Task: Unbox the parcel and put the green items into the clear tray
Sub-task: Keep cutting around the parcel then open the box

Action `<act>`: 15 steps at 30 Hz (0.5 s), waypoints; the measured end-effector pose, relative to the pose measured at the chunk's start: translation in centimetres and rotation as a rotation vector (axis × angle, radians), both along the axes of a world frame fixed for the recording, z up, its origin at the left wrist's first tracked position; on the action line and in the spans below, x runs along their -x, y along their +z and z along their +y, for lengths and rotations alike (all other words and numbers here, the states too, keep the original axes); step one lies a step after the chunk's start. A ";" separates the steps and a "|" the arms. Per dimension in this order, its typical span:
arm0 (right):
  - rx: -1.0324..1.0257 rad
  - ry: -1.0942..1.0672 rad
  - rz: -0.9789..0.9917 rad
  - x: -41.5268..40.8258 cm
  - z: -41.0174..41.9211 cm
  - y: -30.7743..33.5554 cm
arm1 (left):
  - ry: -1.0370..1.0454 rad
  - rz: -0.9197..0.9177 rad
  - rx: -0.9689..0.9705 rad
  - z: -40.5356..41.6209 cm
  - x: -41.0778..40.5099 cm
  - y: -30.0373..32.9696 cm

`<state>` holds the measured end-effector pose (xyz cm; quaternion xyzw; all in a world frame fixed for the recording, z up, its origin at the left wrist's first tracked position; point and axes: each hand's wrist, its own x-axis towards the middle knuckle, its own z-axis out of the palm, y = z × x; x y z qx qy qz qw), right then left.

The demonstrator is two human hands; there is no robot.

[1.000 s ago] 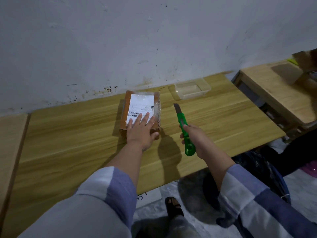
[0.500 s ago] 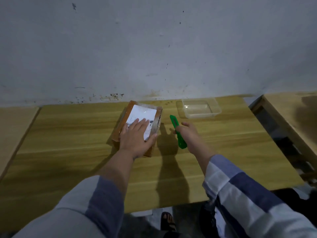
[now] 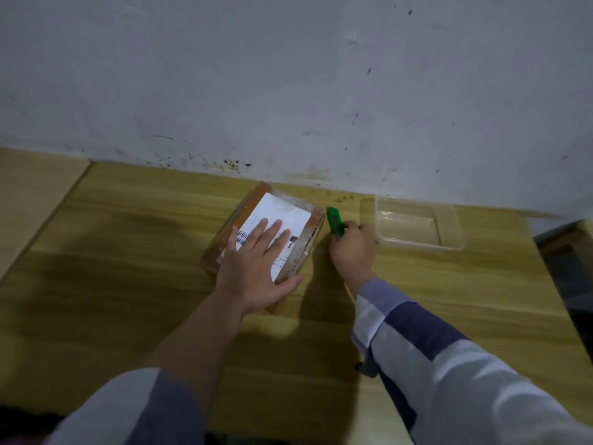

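Currently the parcel [image 3: 266, 232] lies flat on the desk [image 3: 128, 284] near the wall, still sealed under clear tape, white label up. Left hand [image 3: 256, 268] presses on it with fingers straight and spread, nothing gripped. Right hand [image 3: 353, 248] has its fingers curled round the green box cutter [image 3: 335, 224], whose tip sits just beside the parcel's right far corner. Clear tray [image 3: 417, 226] stands to the right of that hand, near it, with nothing visible inside.

Risks, as judged:
- Left thumb lies along the parcel's near right edge, close to the seam the cutter would likely follow. A cut drawn toward the body could reach it.
- Blade set too deep could score the contents; depth of the box looks shallow.
- Pressure is on the near half only, so the far end could pivot when the cutter pushes sideways.
- Right elbow or wrist swinging outward could knock the light tray.

Not resolvable:
- Whether the blade is extended; the cutter's tip is small and blurred.
- Contents of the parcel, hence which items are green.
- Lower part of the cutter handle, hidden in the right palm.
- Label print, too dim to read.
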<state>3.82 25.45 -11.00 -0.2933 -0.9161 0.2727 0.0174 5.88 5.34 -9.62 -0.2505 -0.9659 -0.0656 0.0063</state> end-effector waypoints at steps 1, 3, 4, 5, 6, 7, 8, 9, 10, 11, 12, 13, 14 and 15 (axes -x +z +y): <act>0.007 -0.004 0.088 0.4 -0.2 0.0 | -0.002 0.000 0.008 0.0 0.1 0.1; 0.129 0.035 0.302 1.4 -0.5 0.7 | -0.004 0.000 0.018 0.0 0.4 0.1; 0.250 0.077 0.360 2.1 -0.5 1.2 | -0.005 0.002 0.019 0.0 0.5 0.2; 0.375 0.128 0.367 2.8 -0.5 1.7 | -0.009 0.002 0.019 -0.1 0.6 0.2; 0.475 0.188 0.328 3.3 -0.4 2.2 | -0.013 0.001 0.020 -0.1 0.7 0.2; 0.528 0.254 0.261 3.7 -0.2 2.4 | -0.018 -0.001 0.023 -0.1 0.8 0.2; 0.532 0.316 0.203 4.0 -0.1 2.4 | -0.025 -0.004 0.025 -0.2 0.9 0.2; 0.514 0.356 0.175 4.1 0.0 2.3 | -0.037 -0.010 0.022 -0.3 1.0 0.3; 0.497 0.369 0.172 4.1 0.0 2.1 | -0.056 -0.021 0.011 -0.6 1.3 0.4; 0.494 0.358 0.184 4.0 -0.1 2.0 | -0.080 -0.037 -0.009 -0.9 1.6 0.5; 0.502 0.334 0.195 3.8 -0.1 2.0 | -0.105 -0.057 -0.025 -1.3 1.9 0.7; 0.510 0.311 0.199 3.5 -0.3 2.0 | -0.126 -0.072 -0.022 -1.9 2.1 1.0; 0.516 0.295 0.197 3.2 -0.5 2.0 | -0.146 -0.081 -0.002 -2.5 2.4 1.2; 0.519 0.281 0.194 2.8 -0.8 2.0 | -0.162 -0.087 0.028 -3.2 2.6 1.4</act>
